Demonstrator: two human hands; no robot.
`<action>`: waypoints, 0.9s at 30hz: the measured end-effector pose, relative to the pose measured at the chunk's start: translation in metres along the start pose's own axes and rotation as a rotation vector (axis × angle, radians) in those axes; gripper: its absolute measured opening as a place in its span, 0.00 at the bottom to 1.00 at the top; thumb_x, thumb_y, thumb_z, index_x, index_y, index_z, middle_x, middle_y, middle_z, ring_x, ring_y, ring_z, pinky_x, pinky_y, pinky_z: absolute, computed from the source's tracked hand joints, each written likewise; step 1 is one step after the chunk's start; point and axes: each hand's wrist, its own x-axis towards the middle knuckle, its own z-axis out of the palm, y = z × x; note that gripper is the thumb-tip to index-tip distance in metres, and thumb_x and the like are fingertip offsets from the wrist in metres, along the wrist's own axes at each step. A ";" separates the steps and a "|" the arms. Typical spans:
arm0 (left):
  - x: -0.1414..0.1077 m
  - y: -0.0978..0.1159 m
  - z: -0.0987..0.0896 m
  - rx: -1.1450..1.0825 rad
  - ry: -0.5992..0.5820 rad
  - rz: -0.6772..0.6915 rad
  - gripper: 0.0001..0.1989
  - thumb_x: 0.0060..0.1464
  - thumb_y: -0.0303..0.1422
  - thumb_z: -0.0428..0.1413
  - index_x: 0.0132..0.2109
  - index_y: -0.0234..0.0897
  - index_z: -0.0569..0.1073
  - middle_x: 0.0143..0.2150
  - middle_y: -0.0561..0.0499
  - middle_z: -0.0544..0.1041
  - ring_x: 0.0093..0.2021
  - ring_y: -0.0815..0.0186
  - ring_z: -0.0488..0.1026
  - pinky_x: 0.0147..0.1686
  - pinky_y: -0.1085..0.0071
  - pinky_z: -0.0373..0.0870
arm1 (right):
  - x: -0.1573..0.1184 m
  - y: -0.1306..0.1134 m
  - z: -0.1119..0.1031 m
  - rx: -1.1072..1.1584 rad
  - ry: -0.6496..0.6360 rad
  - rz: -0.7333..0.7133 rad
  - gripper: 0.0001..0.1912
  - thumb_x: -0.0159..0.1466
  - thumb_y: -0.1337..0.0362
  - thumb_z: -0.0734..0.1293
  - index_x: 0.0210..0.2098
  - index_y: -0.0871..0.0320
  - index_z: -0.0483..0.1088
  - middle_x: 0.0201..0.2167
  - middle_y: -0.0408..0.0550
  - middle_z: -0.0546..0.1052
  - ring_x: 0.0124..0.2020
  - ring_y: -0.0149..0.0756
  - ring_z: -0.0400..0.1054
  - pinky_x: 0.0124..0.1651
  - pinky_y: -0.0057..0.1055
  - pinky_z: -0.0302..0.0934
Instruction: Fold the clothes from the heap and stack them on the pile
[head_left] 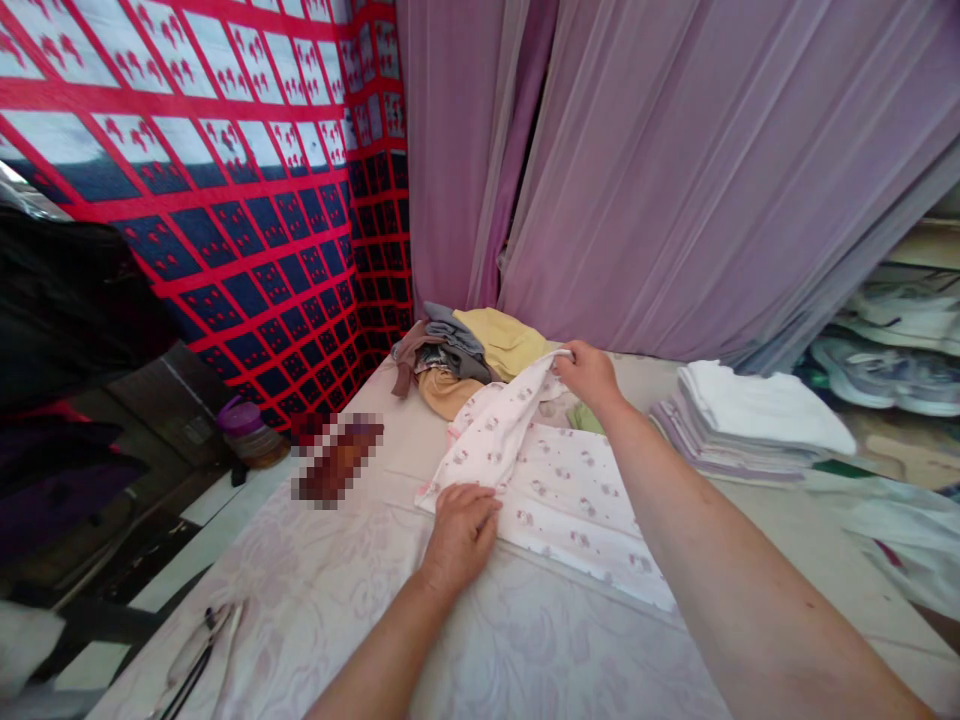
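A white garment (570,480) with a small grey and pink print and a pink edge lies partly spread on the covered surface. My right hand (591,377) pinches its far edge, lifting the left part into a raised fold. At the near left corner, my left hand (461,535) has its fingers closed on the cloth, low against the surface. Just beyond the garment sits a heap of crumpled clothes: a yellow piece (502,340), a grey piece (454,335) and a tan piece (446,392). A bit of green cloth (586,418) shows beneath my right wrist.
A stack of folded clothes (757,420), white on top, stands at the right. Glasses (199,650) lie near the left edge of the patterned cover (300,620). Purple curtains (675,180) hang behind. Shoes (885,365) rest on a rack; a purple-lidded jar (247,432) stands left.
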 end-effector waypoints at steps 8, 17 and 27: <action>-0.008 -0.031 -0.009 0.163 0.066 -0.099 0.18 0.52 0.24 0.48 0.47 0.39 0.75 0.51 0.46 0.76 0.52 0.58 0.69 0.55 0.53 0.63 | -0.048 0.045 -0.026 0.546 0.036 0.050 0.11 0.52 0.61 0.62 0.32 0.59 0.72 0.26 0.43 0.75 0.29 0.33 0.68 0.35 0.31 0.63; -0.014 -0.020 -0.013 0.235 0.120 -0.118 0.14 0.53 0.26 0.50 0.45 0.39 0.73 0.48 0.45 0.74 0.50 0.56 0.68 0.53 0.53 0.65 | -0.123 0.084 -0.061 0.698 -0.124 -0.060 0.12 0.51 0.53 0.66 0.26 0.56 0.69 0.33 0.50 0.78 0.39 0.42 0.71 0.45 0.38 0.64; -0.012 -0.019 -0.025 0.260 0.240 -0.221 0.12 0.50 0.24 0.50 0.43 0.39 0.70 0.43 0.46 0.70 0.46 0.57 0.68 0.48 0.58 0.67 | -0.217 0.159 -0.027 0.540 -0.128 -0.006 0.09 0.54 0.56 0.62 0.23 0.53 0.66 0.34 0.49 0.78 0.40 0.42 0.72 0.46 0.39 0.65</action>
